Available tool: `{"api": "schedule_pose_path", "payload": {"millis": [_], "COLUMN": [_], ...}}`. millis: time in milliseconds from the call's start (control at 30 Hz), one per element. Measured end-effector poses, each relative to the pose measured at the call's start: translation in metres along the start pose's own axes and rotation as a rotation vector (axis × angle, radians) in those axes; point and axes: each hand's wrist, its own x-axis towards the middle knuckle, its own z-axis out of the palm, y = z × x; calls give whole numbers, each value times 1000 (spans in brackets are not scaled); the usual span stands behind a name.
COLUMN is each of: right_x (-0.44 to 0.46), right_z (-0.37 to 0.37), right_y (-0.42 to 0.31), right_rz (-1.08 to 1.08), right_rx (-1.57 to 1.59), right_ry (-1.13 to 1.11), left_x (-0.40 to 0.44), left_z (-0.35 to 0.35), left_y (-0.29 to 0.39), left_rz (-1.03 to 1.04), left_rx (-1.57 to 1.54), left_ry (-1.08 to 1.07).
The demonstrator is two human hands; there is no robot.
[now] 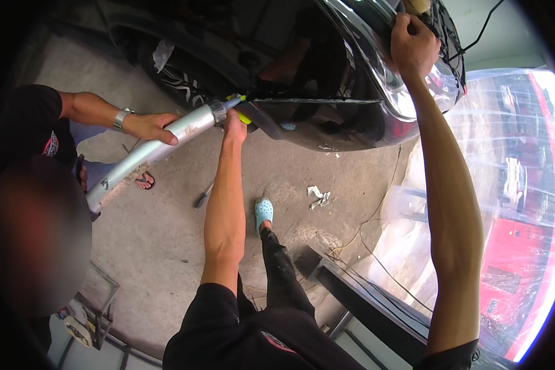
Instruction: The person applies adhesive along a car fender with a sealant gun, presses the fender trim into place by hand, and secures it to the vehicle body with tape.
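My left hand is closed around a bright yellow-green piece, its fingers partly hidden. It is right by the tapered nozzle of a long silver sealant gun. A co-worker's hand grips that gun's barrel. The nozzle points at a black car's bumper, near one end of a long seam. My right hand is closed at the car's front edge, beside the headlight. What its fingers hold is hidden. A beige object shows just beyond them.
The co-worker stands close on the left. A dark beam and thin cables cross the lower right. Clear plastic sheeting hangs at the right. White scraps and a dark-handled tool lie on the concrete floor.
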Motion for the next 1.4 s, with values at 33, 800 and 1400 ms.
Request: {"api": "schedule_pose_path", "payload": {"millis": [33,800,1400], "right_x": [0,3,1], "right_z": [0,-5,1], "right_y": [1,-5,-3], "right_rz": [-2,-13,-18], "right_rx": [5,8,29], "right_ry": [4,11,35], "left_x": [-5,9,-3], "left_z": [5,-12,9], "left_y": [3,-4,3], "left_rz": [-6,4,-13], "left_rx": [6,15,15], "left_ry": [-2,-7,1]}}
